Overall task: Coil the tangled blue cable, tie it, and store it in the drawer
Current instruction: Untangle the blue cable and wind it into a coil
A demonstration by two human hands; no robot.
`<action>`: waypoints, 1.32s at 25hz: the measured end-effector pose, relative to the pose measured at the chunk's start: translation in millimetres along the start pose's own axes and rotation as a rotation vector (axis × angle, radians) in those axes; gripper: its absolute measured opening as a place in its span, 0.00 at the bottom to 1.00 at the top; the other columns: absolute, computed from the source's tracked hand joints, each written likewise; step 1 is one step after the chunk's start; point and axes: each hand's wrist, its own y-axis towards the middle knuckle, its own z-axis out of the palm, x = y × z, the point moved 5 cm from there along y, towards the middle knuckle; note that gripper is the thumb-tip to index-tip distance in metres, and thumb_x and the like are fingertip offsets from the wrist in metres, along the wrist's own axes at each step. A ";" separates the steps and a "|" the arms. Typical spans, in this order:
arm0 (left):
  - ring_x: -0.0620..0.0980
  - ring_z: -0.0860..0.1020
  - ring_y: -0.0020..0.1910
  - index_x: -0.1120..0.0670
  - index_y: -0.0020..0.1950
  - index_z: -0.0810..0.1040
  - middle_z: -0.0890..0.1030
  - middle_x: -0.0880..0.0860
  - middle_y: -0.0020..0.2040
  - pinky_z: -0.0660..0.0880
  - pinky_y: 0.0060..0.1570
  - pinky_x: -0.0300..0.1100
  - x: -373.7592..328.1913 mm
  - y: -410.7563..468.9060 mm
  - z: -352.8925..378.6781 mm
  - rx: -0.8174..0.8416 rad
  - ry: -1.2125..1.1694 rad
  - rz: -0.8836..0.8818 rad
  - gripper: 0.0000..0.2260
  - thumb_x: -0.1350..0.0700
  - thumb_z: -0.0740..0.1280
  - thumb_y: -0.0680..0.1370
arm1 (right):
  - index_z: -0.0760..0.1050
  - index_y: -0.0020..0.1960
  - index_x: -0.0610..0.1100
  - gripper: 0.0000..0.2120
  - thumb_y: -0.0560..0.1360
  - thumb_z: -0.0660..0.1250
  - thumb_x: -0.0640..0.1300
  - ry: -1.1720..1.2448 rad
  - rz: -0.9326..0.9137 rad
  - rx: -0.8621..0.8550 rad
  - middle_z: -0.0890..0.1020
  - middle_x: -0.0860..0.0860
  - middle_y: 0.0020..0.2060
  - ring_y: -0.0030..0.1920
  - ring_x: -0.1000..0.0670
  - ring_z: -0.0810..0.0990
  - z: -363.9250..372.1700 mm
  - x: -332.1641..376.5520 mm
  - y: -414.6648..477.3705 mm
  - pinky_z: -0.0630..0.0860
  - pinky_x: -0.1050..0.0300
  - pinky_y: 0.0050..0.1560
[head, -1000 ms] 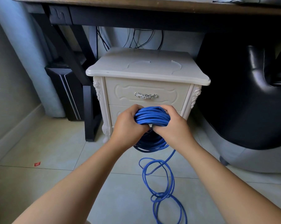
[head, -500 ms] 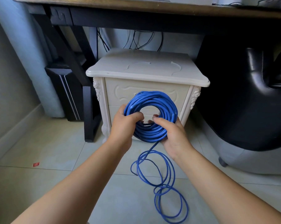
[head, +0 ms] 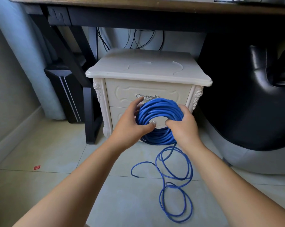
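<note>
coil (head: 159,112) shifted right; left hand (head: 130,126), right hand (head: 184,126) both grip clamped on it.

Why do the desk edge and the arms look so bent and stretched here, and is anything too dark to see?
Head view: wide-angle lens bows the brown wooden desk edge and stretches the forearms; soft daylight, sharp blue cable coil; the black leather chair is mostly lost in shadow.

Tiled floor (head: 60,161) carries loose cable loops (head: 174,185), a nightstand (head: 148,74), and a red scrap (head: 37,167).
</note>
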 end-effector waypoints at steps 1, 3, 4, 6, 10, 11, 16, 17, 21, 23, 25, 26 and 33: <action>0.25 0.72 0.53 0.44 0.75 0.63 0.73 0.43 0.64 0.68 0.47 0.19 -2.5 -0.8 1.3 0.000 0.081 0.052 0.36 0.60 0.75 0.71 | 0.74 0.51 0.54 0.20 0.68 0.67 0.31 -0.069 -0.067 0.016 0.81 0.52 0.44 0.42 0.51 0.80 0.1 4.2 -2.2 0.76 0.58 0.43; 0.28 0.71 0.58 0.43 0.75 0.61 0.70 0.44 0.67 0.66 0.52 0.20 -4.4 -2.5 2.9 0.010 0.192 0.118 0.38 0.60 0.75 0.70 | 0.73 0.51 0.55 0.22 0.67 0.66 0.30 -0.201 -0.204 0.070 0.80 0.53 0.47 0.46 0.52 0.78 5.3 12.8 -8.8 0.74 0.61 0.46; 0.32 0.71 0.59 0.42 0.75 0.61 0.70 0.44 0.67 0.66 0.53 0.21 -4.2 -2.9 3.3 0.022 0.228 0.136 0.39 0.60 0.74 0.70 | 0.74 0.51 0.54 0.22 0.67 0.66 0.30 -0.265 -0.267 0.100 0.79 0.53 0.48 0.46 0.53 0.77 8.9 16.0 -12.8 0.72 0.64 0.46; 0.34 0.75 0.54 0.42 0.72 0.65 0.76 0.43 0.61 0.69 0.50 0.23 -2.7 -4.5 4.1 0.048 0.256 0.146 0.34 0.61 0.73 0.70 | 0.76 0.54 0.50 0.20 0.67 0.66 0.31 -0.369 -0.378 0.121 0.77 0.55 0.49 0.45 0.56 0.74 12.6 20.8 -18.4 0.69 0.65 0.45; 0.40 0.77 0.34 0.51 0.51 0.75 0.81 0.47 0.39 0.74 0.35 0.32 -0.9 -9.2 1.5 0.006 0.151 0.083 0.15 0.67 0.70 0.69 | 0.77 0.57 0.49 0.22 0.67 0.68 0.32 -0.391 -0.438 0.111 0.75 0.58 0.50 0.46 0.57 0.73 13.2 25.2 -22.4 0.68 0.65 0.46; 0.41 0.76 0.32 0.52 0.50 0.75 0.80 0.47 0.37 0.74 0.34 0.33 -1.3 -9.4 1.1 -0.003 0.121 0.071 0.15 0.68 0.70 0.69 | 0.77 0.57 0.50 0.23 0.66 0.69 0.32 -0.357 -0.414 0.120 0.76 0.58 0.50 0.47 0.58 0.74 13.2 24.9 -22.1 0.70 0.66 0.48; 0.43 0.76 0.32 0.53 0.51 0.77 0.79 0.47 0.35 0.74 0.35 0.37 2.9 -3.4 -1.4 -0.064 -0.076 -0.037 0.16 0.70 0.70 0.68 | 0.76 0.58 0.56 0.25 0.67 0.72 0.35 -0.092 -0.164 0.202 0.82 0.59 0.50 0.49 0.58 0.81 8.8 16.7 -15.4 0.75 0.64 0.50; 0.44 0.76 0.33 0.53 0.52 0.77 0.79 0.46 0.34 0.74 0.36 0.38 5.6 -2.9 -2.5 -0.082 -0.139 -0.069 0.16 0.70 0.70 0.69 | 0.76 0.58 0.56 0.24 0.68 0.72 0.34 -0.019 -0.110 0.220 0.83 0.59 0.48 0.48 0.58 0.82 7.1 13.6 -13.2 0.76 0.64 0.48; 0.49 0.76 0.35 0.55 0.50 0.78 0.77 0.50 0.34 0.72 0.39 0.42 12.9 -0.6 -4.0 -0.155 -0.410 -0.191 0.14 0.71 0.68 0.70 | 0.77 0.60 0.53 0.23 0.69 0.74 0.34 0.221 0.041 0.258 0.84 0.56 0.46 0.49 0.54 0.83 7.6 0.1 -10.6 0.78 0.58 0.52; 0.50 0.73 0.34 0.55 0.45 0.76 0.74 0.51 0.33 0.71 0.38 0.44 13.3 -1.1 -1.2 -0.164 -0.523 -0.233 0.12 0.71 0.67 0.71 | 0.76 0.60 0.51 0.23 0.68 0.75 0.35 0.307 0.096 0.232 0.84 0.52 0.48 0.52 0.50 0.83 11.5 -6.9 -10.5 0.78 0.52 0.57; 0.51 0.72 0.34 0.55 0.42 0.74 0.72 0.51 0.32 0.70 0.40 0.47 14.5 -2.0 3.0 -0.168 -0.598 -0.256 0.11 0.71 0.66 0.71 | 0.77 0.59 0.48 0.23 0.66 0.76 0.39 0.386 0.133 0.191 0.84 0.48 0.48 0.54 0.45 0.83 14.8 -11.2 -11.7 0.78 0.47 0.60; 0.51 0.72 0.35 0.55 0.42 0.74 0.72 0.51 0.33 0.69 0.41 0.48 16.4 -2.4 4.7 -0.177 -0.629 -0.266 0.10 0.71 0.65 0.71 | 0.77 0.59 0.47 0.23 0.65 0.76 0.40 0.406 0.147 0.173 0.84 0.46 0.48 0.54 0.44 0.83 16.1 -12.3 -12.9 0.78 0.46 0.61; 0.51 0.77 0.40 0.57 0.52 0.75 0.77 0.52 0.37 0.74 0.47 0.51 21.8 -4.9 11.5 -0.159 -0.626 -0.279 0.10 0.67 0.68 0.73 | 0.76 0.49 0.45 0.12 0.69 0.71 0.34 0.321 0.197 0.050 0.81 0.45 0.40 0.44 0.44 0.81 16.1 -18.9 -14.8 0.77 0.43 0.58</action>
